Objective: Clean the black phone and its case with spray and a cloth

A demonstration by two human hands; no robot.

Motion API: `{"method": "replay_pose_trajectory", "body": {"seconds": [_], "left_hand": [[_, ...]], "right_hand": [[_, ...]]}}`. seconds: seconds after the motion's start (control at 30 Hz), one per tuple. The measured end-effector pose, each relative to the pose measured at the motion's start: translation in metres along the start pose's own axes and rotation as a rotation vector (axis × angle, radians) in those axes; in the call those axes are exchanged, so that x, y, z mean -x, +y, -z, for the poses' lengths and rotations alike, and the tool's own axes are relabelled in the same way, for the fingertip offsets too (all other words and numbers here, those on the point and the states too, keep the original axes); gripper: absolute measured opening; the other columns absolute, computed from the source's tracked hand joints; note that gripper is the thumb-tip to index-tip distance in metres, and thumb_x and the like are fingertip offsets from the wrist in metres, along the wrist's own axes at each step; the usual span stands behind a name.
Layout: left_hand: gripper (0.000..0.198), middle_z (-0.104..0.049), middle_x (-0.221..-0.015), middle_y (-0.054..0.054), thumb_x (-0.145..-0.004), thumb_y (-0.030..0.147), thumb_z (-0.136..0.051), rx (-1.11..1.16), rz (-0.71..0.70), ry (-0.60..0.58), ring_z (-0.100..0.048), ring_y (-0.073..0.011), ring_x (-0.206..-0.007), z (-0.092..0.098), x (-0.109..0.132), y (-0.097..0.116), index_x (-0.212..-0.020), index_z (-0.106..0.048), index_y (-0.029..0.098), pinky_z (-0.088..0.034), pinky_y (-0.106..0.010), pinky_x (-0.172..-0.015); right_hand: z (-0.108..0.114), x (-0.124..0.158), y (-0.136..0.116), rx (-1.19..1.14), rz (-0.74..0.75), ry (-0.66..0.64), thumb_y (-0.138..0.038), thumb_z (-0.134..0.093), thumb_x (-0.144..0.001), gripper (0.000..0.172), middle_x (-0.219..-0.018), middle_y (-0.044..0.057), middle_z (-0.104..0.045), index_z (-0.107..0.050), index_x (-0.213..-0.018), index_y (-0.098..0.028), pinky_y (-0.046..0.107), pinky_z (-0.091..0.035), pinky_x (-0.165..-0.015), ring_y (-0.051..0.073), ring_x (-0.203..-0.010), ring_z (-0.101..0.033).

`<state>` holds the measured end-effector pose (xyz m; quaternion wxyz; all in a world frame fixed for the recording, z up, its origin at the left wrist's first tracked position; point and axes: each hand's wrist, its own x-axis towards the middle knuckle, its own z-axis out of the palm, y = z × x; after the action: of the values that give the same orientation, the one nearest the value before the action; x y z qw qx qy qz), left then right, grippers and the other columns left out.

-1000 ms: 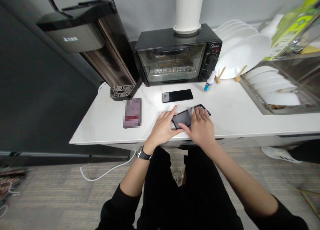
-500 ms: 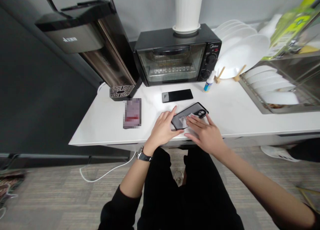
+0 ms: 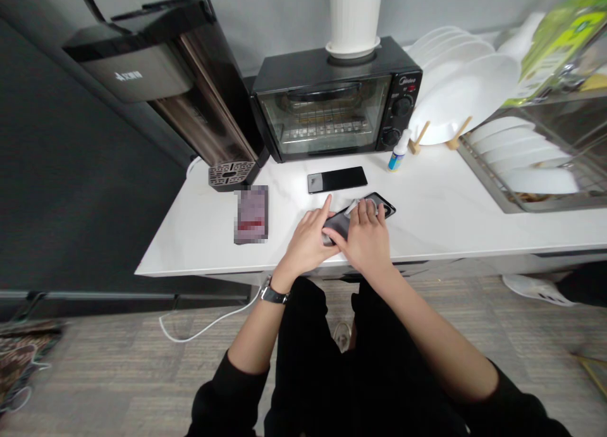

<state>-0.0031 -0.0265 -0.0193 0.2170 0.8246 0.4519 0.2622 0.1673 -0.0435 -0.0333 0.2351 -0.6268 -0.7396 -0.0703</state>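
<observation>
A black phone (image 3: 383, 205) lies back-up near the front edge of the white counter (image 3: 441, 209), its camera end pointing right. My left hand (image 3: 308, 244) grips its left end, thumb and fingers around the edge, index finger stretched out. My right hand (image 3: 366, 238) lies on top of the phone and presses a small white wipe (image 3: 351, 207) against it with flat fingers. Most of the phone is hidden under my hands.
A second black phone (image 3: 336, 179) lies flat behind my hands. A blurred small packet (image 3: 251, 214) sits to the left. At the back stand a toaster oven (image 3: 332, 108), a water dispenser (image 3: 190, 89), a small spray bottle (image 3: 397, 153), white plates (image 3: 459, 95) and a dish rack (image 3: 535, 165).
My right hand slid the wipe back along the phone towards its camera end, after pulling it towards the left end half a second ago. The left hand kept its hold.
</observation>
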Motion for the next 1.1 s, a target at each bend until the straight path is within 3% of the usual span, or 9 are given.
{"method": "replay_pose_trajectory", "body": {"seconds": [0.13, 0.23, 0.37, 0.53, 0.63, 0.83, 0.97, 1.1], "left_hand": [[0.113, -0.063, -0.144, -0.011, -0.084, 0.022, -0.074, -0.019, 0.032, -0.005, -0.057, -0.0320, -0.129, 0.000, 0.000, -0.001, -0.175, -0.007, 0.027, -0.048, -0.048, -0.112], [0.114, -0.064, -0.142, -0.010, -0.084, 0.027, -0.079, -0.026, 0.042, -0.009, -0.057, -0.0324, -0.129, 0.001, 0.001, 0.004, -0.174, -0.009, 0.028, -0.048, -0.048, -0.112], [0.121, -0.065, -0.144, -0.010, -0.083, 0.043, -0.088, -0.017, 0.038, 0.000, -0.057, -0.0330, -0.129, 0.002, 0.003, 0.008, -0.174, -0.009, 0.030, -0.046, -0.049, -0.113], [0.127, -0.064, -0.147, -0.010, -0.082, 0.042, -0.090, -0.028, 0.038, -0.005, -0.056, -0.0331, -0.132, 0.000, 0.000, 0.007, -0.174, -0.003, 0.031, -0.044, -0.049, -0.114], [0.128, -0.065, -0.147, -0.010, -0.082, 0.043, -0.091, -0.026, 0.034, -0.012, -0.057, -0.0334, -0.131, 0.000, -0.002, 0.008, -0.174, -0.003, 0.032, -0.044, -0.050, -0.113], [0.121, -0.067, -0.145, -0.010, -0.083, 0.035, -0.087, 0.039, 0.035, 0.003, -0.059, -0.0316, -0.130, 0.003, -0.002, 0.003, -0.174, -0.009, 0.031, -0.046, -0.048, -0.114], [0.115, -0.065, -0.146, -0.010, -0.083, 0.023, -0.080, 0.015, 0.042, -0.003, -0.058, -0.0309, -0.130, 0.003, 0.000, 0.000, -0.174, -0.010, 0.028, -0.048, -0.046, -0.113], [0.116, -0.066, -0.144, -0.009, -0.084, 0.032, -0.084, 0.005, 0.043, -0.005, -0.057, -0.0311, -0.130, 0.001, 0.001, 0.001, -0.174, -0.011, 0.031, -0.047, -0.048, -0.114]], "right_hand": [[0.014, 0.017, -0.010, -0.226, 0.225, -0.124, -0.075, -0.047, -0.101, 0.084, -0.150, 0.027, -0.064, -0.066, -0.142, -0.005, 0.066, -0.032, -0.128, 0.041, -0.147, -0.056], [0.025, 0.031, 0.003, -0.289, 0.332, -0.180, -0.073, -0.050, -0.101, 0.076, -0.155, 0.019, -0.062, -0.063, -0.148, -0.014, 0.067, -0.030, -0.129, 0.036, -0.148, -0.056], [0.034, 0.030, 0.045, -0.189, 0.359, -0.181, -0.064, -0.046, -0.107, 0.067, -0.158, 0.016, -0.060, -0.060, -0.152, -0.016, 0.068, -0.027, -0.129, 0.034, -0.150, -0.054], [0.035, 0.018, 0.088, -0.038, 0.240, -0.072, -0.061, -0.039, -0.110, 0.067, -0.155, 0.019, -0.062, -0.059, -0.151, -0.012, 0.071, -0.028, -0.127, 0.036, -0.143, -0.061], [0.024, 0.010, 0.078, -0.014, 0.176, -0.041, -0.066, -0.036, -0.108, 0.077, -0.153, 0.025, -0.062, -0.060, -0.149, -0.005, 0.070, -0.030, -0.126, 0.039, -0.143, -0.060], [0.001, -0.001, 0.015, -0.043, 0.017, -0.018, -0.081, -0.039, -0.099, 0.108, -0.148, 0.043, -0.057, -0.056, -0.142, 0.016, 0.066, -0.041, -0.119, 0.052, -0.145, -0.053], [0.013, 0.017, -0.007, -0.196, 0.222, -0.118, -0.081, -0.044, -0.098, 0.098, -0.151, 0.031, -0.061, -0.060, -0.146, 0.003, 0.061, -0.043, -0.122, 0.043, -0.146, -0.056], [0.028, 0.034, 0.008, -0.263, 0.343, -0.180, -0.073, -0.049, -0.102, 0.079, -0.155, 0.018, -0.062, -0.061, -0.149, -0.012, 0.065, -0.036, -0.126, 0.035, -0.148, -0.056]]}}
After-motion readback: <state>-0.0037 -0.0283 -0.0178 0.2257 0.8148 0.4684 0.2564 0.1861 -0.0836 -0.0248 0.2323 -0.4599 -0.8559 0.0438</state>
